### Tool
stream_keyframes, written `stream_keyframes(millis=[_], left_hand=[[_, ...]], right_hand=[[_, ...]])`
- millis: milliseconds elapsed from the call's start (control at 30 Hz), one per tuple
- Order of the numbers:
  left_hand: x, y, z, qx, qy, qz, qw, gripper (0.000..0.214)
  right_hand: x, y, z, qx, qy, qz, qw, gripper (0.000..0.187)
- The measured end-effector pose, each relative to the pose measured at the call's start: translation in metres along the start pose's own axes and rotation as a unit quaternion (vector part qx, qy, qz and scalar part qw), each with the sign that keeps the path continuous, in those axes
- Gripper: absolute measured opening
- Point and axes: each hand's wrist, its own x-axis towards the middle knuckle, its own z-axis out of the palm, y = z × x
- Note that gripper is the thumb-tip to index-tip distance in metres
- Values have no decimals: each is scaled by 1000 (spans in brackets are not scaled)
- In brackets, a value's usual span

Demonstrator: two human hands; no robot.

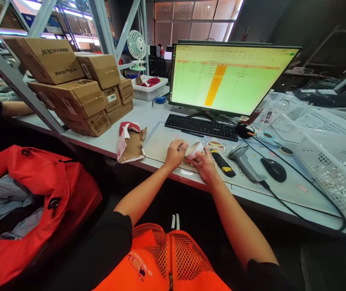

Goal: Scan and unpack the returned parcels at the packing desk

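Observation:
A white roll of tape (pixel 194 150) is tilted between my hands, just above the front edge of the desk mat. My right hand (pixel 204 163) wraps its fingers and thumb around the roll's right side and underside. Close against the roll's left side, my left hand (pixel 175 154) has its fingers curled in a pinch; whatever is between them is too small to make out. A black and yellow box cutter (pixel 223 164) lies just right of my right hand. To the left sits a torn red and white carton piece (pixel 132 143), its brown inside showing.
A grey barcode scanner (pixel 245 163), a mouse (pixel 273 169) and its cable lie to the right, beside white baskets (pixel 333 178). Behind are a keyboard (pixel 201 127) and monitor (pixel 224 81). Stacked cardboard boxes (pixel 81 99) stand left, above a red bag (pixel 69 190). Another person's arm (pixel 16 108) shows far left.

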Motion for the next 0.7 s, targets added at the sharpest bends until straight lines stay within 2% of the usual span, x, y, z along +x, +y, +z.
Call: stream_keyframes(millis=[67, 133, 200, 267, 367, 433, 467, 533, 600, 700], left_hand=[[-13, 5, 0, 110, 33, 70, 991, 38], [-25, 13, -4, 184, 18, 106, 977, 36], [-35, 21, -11, 234, -58, 113, 964, 39], [-41, 28, -20, 277, -165, 117, 939, 44], [-44, 34, -34, 323, -338, 141, 873, 58], [-44, 36, -41, 343, -398, 147, 838, 64], [-44, 36, -43, 347, -409, 145, 832, 61], [-43, 34, -47, 332, -408, 136, 840, 44], [-41, 29, -50, 295, -387, 116, 866, 27], [-34, 22, -54, 234, -284, 72, 927, 25]], right_hand=[[2, 6, 0, -15, 55, -39, 998, 72], [4, 11, -1, -26, 83, -73, 994, 74], [4, 13, -3, -31, 86, -87, 992, 74], [4, 14, -5, -30, 90, -88, 992, 74], [3, 13, -5, -26, 94, -84, 992, 72], [2, 13, -3, -21, 91, -81, 992, 71], [2, 12, -3, -16, 90, -78, 993, 70], [1, 10, -2, 3, 92, -69, 993, 68], [0, 7, -3, 25, 87, -59, 994, 66], [-4, 1, -5, 57, 54, -43, 996, 59]])
